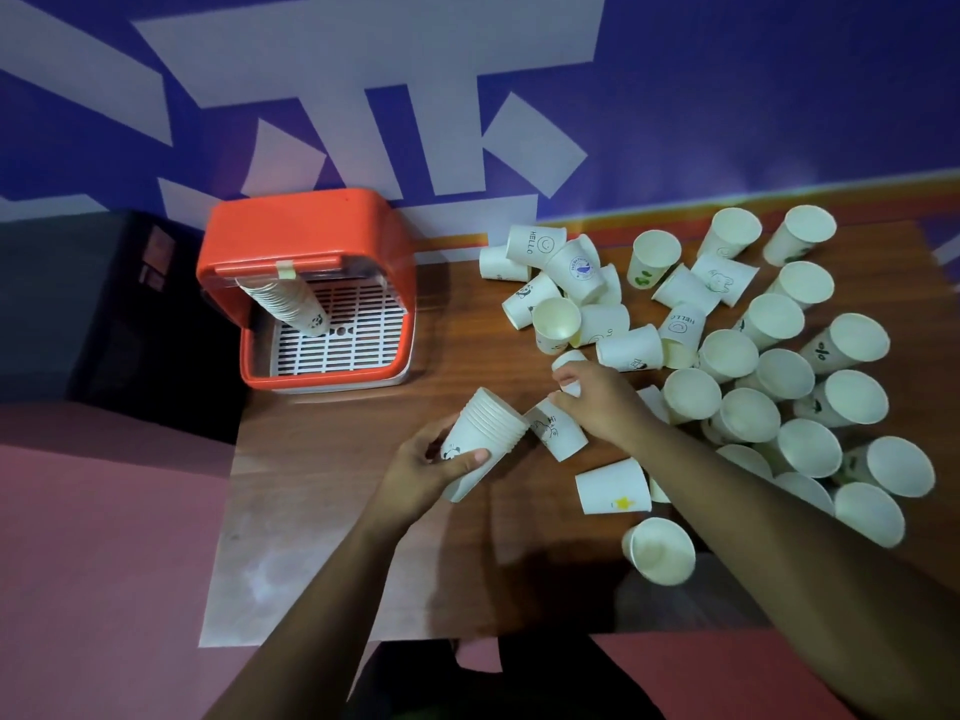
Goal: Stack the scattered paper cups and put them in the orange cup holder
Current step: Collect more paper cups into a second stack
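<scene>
Holding in the left hand (441, 459) a nested stack of white paper cups (485, 439): grip wrapped round the lower wall, thumb across the front, mouth tilted up and to the right. Pinching with the right hand (597, 402), fingers curled down, a white paper cup marked Hi (556, 431), base end pointed at the stack's mouth and just touching the rims. Firmness of that grip not clear, with a second small white cup (569, 362) tucked right behind the fingers.

Judged as the nesting step, with most of the task still ahead. To do it well:
- Line up the Hi cup with the stack before pushing.
- Lead with the base, not a rim edge.
- Slide home until seated square.
- Keep the left grip low and light to spare the thin wall.
- Leave the small cup where it lies.

Orange plastic cup holder (306, 236) at the far left corner of the brown wooden worktop (337, 511), against the blue and white wall (727, 96), open front facing this way. Inside, already leaning over the white slatted tray, one long stack of cups (283, 304). Open wood between hands and holder, so room for a straight carry left.

Crowded on the right: a heap of loose white cups (779, 376), some upright, some on their sides, close under the right forearm. Mind the open-mouthed cup (660, 550) lying near the front edge, and the left edge just beside the holder.
</scene>
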`<state>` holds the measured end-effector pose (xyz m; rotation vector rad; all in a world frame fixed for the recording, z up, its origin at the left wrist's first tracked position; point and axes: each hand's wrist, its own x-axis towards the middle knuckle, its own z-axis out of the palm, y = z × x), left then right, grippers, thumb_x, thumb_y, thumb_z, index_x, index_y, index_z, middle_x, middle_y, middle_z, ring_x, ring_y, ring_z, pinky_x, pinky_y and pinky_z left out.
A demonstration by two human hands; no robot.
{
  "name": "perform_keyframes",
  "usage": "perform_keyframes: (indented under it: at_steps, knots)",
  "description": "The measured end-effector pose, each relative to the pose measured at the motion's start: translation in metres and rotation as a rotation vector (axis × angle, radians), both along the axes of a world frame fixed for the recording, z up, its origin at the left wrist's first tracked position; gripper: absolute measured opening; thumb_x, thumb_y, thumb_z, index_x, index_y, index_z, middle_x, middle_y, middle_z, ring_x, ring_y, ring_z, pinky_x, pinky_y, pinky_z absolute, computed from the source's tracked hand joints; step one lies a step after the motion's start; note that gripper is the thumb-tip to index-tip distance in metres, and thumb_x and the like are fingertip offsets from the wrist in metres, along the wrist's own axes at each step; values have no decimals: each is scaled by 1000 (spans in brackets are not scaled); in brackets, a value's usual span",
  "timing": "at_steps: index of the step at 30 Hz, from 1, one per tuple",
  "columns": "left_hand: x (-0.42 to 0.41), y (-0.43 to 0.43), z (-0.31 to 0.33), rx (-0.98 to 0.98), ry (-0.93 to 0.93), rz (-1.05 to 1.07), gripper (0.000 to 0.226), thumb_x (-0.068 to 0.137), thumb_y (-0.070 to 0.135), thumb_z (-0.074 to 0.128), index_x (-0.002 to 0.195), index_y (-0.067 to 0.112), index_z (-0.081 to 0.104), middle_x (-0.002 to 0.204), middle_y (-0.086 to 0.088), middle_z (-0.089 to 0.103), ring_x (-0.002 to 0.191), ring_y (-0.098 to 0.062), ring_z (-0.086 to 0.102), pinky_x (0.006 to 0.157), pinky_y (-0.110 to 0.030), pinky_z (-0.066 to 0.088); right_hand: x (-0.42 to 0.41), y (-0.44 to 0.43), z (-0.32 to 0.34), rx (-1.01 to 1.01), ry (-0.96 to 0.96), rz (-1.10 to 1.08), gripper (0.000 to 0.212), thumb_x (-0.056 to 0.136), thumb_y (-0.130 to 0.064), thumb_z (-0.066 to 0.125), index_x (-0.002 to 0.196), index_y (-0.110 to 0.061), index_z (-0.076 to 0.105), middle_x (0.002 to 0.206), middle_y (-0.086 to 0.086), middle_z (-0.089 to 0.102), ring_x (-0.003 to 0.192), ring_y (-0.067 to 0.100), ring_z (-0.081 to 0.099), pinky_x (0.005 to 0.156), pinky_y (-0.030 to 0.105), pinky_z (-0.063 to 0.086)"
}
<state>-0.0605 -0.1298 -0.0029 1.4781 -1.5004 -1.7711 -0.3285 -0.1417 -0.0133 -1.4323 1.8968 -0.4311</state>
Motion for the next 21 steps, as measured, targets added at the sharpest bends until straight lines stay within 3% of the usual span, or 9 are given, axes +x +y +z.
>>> perform_keyframes:
  at_steps: [3,6,9,13,16,19,21]
  knots:
    - [9,3,-2,9,-12,10,53,83,33,84,133,32,66,123,5,73,113,-15,69,95,-33,56,6,-7,-23,99,261,259,32,95,-25,61,124,-14,64,128,3,60,116,25,58,93,42,50]
    - [16,8,-2,14,-20,13,54,82,36,85,133,33,66,123,6,74,113,-14,69,96,-33,56,9,-9,-40,86,433,386,12,96,-17,56,101,-12,65,111,3,58,100,24,61,73,36,49]
    - [20,12,-1,17,-39,48,52,82,35,84,131,35,66,120,11,74,109,-8,69,87,-22,54,9,-4,-48,83,429,425,17,96,-14,53,103,-15,69,110,3,57,94,21,60,74,37,51]
    - [25,16,-4,26,-50,60,49,81,37,85,128,37,68,117,10,75,107,-9,70,88,-25,57,11,4,-47,65,362,385,16,98,-23,54,103,-15,66,114,4,56,94,21,58,77,35,50]
    - [28,20,-7,44,-61,81,53,77,44,85,127,38,68,118,11,75,106,-8,71,88,-28,58,19,4,-39,34,253,283,44,92,-46,62,125,-16,58,124,3,58,110,24,58,86,35,49]
    - [33,26,-11,63,-93,107,57,76,50,85,128,39,67,118,13,75,106,-8,71,86,-28,58,33,11,-35,246,286,577,87,76,-53,76,147,-21,38,144,6,50,130,28,48,104,41,43]
    - [36,30,-12,67,-98,106,48,81,45,82,126,35,69,113,13,76,104,-11,72,80,-23,56,40,18,-41,305,385,727,91,75,-43,80,150,-22,33,147,7,46,135,30,42,109,41,38]
